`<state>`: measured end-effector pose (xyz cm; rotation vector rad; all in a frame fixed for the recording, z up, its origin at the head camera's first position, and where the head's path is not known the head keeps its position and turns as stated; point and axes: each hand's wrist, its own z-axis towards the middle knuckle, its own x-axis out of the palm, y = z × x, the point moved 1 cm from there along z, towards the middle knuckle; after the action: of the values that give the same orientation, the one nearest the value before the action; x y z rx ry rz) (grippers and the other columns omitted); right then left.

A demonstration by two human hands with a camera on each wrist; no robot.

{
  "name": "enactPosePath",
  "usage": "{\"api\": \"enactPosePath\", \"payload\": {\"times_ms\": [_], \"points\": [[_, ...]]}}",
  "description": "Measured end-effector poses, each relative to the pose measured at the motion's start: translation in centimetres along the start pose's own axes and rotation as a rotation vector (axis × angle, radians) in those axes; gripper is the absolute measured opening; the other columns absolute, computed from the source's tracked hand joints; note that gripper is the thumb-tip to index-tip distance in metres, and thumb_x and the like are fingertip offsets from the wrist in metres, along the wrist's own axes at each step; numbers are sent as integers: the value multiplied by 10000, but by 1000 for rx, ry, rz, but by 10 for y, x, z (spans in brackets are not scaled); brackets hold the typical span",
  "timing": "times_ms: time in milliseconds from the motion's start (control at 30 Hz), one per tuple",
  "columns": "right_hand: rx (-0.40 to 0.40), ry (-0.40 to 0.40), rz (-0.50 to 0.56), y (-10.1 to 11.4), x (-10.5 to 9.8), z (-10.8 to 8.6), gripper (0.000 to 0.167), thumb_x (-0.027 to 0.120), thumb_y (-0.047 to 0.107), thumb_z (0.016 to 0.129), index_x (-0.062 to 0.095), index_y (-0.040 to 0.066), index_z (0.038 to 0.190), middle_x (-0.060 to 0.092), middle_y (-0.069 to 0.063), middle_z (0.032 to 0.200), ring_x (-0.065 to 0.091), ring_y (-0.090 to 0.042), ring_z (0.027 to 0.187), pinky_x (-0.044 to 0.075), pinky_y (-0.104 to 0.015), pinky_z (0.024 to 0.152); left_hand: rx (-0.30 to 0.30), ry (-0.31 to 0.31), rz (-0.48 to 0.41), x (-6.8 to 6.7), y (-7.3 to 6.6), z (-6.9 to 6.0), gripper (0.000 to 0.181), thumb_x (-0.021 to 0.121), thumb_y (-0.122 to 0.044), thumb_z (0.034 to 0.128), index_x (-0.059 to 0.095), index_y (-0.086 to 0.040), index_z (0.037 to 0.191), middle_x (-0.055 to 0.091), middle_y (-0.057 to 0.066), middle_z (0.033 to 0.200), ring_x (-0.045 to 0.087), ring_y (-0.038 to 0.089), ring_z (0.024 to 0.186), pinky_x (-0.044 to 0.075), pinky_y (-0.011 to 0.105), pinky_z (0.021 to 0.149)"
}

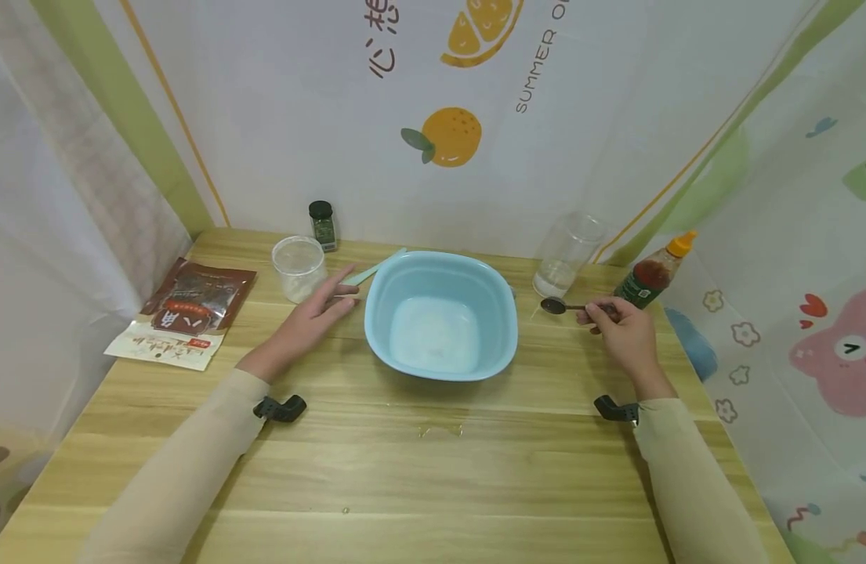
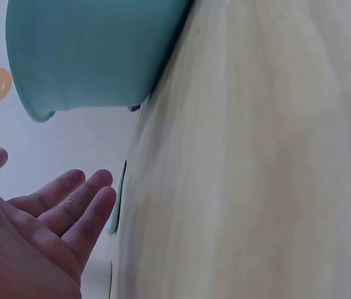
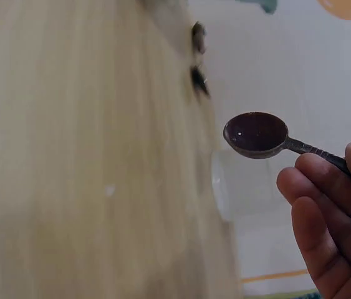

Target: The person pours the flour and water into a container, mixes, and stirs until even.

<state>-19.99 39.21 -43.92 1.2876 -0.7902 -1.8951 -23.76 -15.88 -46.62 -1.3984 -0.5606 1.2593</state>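
Note:
In the head view, my right hand [image 1: 625,333] pinches the handle of a small dark spoon [image 1: 553,306] to the right of a light blue basin [image 1: 440,276]. The right wrist view shows the spoon bowl [image 3: 255,134] facing the camera, with a dark, shiny inside. My left hand [image 1: 311,319] lies left of the basin with its fingers extended, holding nothing. Those fingers are close to a pale green utensil [image 1: 365,273] and a clear jar [image 1: 300,270] with whitish contents. A whitish layer covers the basin's bottom; what it is I cannot tell.
Behind the right hand stand a clear glass [image 1: 568,254] with a little liquid and a red sauce bottle [image 1: 651,276] with a yellow cap. A small dark-lidded spice jar [image 1: 323,227] is at the back left. A brown and cream packet [image 1: 186,309] lies far left.

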Motion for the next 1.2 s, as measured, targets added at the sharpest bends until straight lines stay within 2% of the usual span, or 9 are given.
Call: {"api": "enactPosePath", "payload": {"times_ms": [133, 233, 333, 467, 533, 600, 900, 1033, 1200], "points": [[-61, -28, -126, -6, 3, -4, 196, 720, 108, 1104, 777, -69, 1165, 812, -262, 1009, 705, 97, 818, 549, -79, 694, -16, -15, 30, -4, 0, -4, 661, 537, -264, 1195, 251, -191, 1787, 535, 296, 1596, 573, 468, 1458, 381, 655, 1275], [-126, -54, -256, -7, 6, -6, 148, 751, 112, 1084, 798, -24, 1116, 826, -200, 953, 725, 13, 785, 509, -78, 672, -9, -15, 45, -6, 0, -5, 669, 538, -278, 1196, 243, -171, 1787, 534, 296, 1598, 566, 471, 1464, 393, 658, 1266], [-212, -53, -409, -5, 9, -10, 104, 781, 115, 1058, 807, 22, 1098, 825, -160, 920, 747, -168, 746, 551, -230, 654, -2, -4, 39, -5, 1, -4, 677, 547, -283, 1192, 245, -161, 1785, 519, 300, 1612, 552, 470, 1477, 404, 656, 1260], [-328, 37, -590, -2, 12, -17, 130, 790, 98, 1027, 799, 35, 1141, 821, -156, 955, 763, -352, 766, 604, -533, 662, 9, 12, 29, -4, 1, -4, 696, 568, -268, 1182, 240, -153, 1785, 488, 313, 1631, 528, 475, 1495, 409, 653, 1258], [-353, 111, -649, -3, 13, -20, 166, 784, 88, 1023, 793, 24, 1176, 824, -164, 999, 772, -376, 794, 615, -599, 686, 13, 12, 39, -4, 1, -4, 704, 576, -267, 1178, 238, -157, 1786, 478, 317, 1636, 526, 479, 1493, 414, 650, 1256], [-374, 163, -705, -1, 15, -23, 194, 796, 107, 1015, 786, 32, 1193, 823, -147, 1004, 769, -357, 782, 611, -597, 668, 15, 13, 55, -4, -1, -4, 712, 582, -273, 1175, 235, -158, 1787, 475, 316, 1639, 528, 482, 1488, 416, 646, 1256], [-253, 366, -772, 6, 22, -33, 312, 833, 216, 1019, 728, 40, 1254, 782, -109, 1012, 734, -301, 864, 607, -551, 699, 21, 12, 142, -6, -2, -8, 746, 614, -307, 1160, 231, -224, 1794, 469, 270, 1675, 505, 484, 1514, 409, 691, 1242], [-259, 384, -760, 7, 24, -36, 310, 836, 203, 1015, 720, 16, 1233, 765, -161, 1066, 726, -338, 941, 613, -568, 753, 21, 6, 168, -8, -4, -9, 748, 616, -325, 1158, 230, -249, 1795, 465, 277, 1679, 501, 484, 1518, 398, 705, 1242], [-271, 375, -763, 6, 23, -39, 348, 831, 189, 1015, 720, -23, 1268, 760, -248, 1235, 729, -445, 1156, 628, -638, 891, 21, 1, 200, -9, -4, -10, 749, 614, -342, 1158, 228, -261, 1795, 473, 279, 1672, 505, 493, 1511, 396, 717, 1238]]}}
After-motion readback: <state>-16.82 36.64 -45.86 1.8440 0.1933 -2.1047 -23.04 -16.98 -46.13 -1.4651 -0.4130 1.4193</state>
